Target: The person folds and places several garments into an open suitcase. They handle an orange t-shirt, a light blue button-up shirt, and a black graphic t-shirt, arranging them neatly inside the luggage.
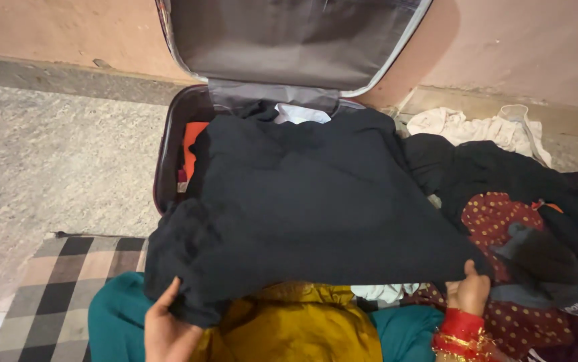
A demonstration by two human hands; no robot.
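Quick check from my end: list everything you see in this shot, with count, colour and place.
dark garment: one, black, spread over the suitcase, held at its near edge
suitcase: one, maroon shell, grey lining, open against the wall
orange cloth: one, inside the suitcase, left
white cloth: one, at the suitcase hinge
clothes pile: mixed black, maroon dotted, white, on the right
checked mat: one, grey and black, lower left
left hand: grips the garment's left corner
right hand: red bangles, grips the right corner

Left hand: enters at lower left, palm turned inward, thumb raised, fingers curled in a closed grip and partly hidden. Right hand: enters at lower right, fingers pinched shut, thumb uppermost; red and gold bangles encircle the wrist.
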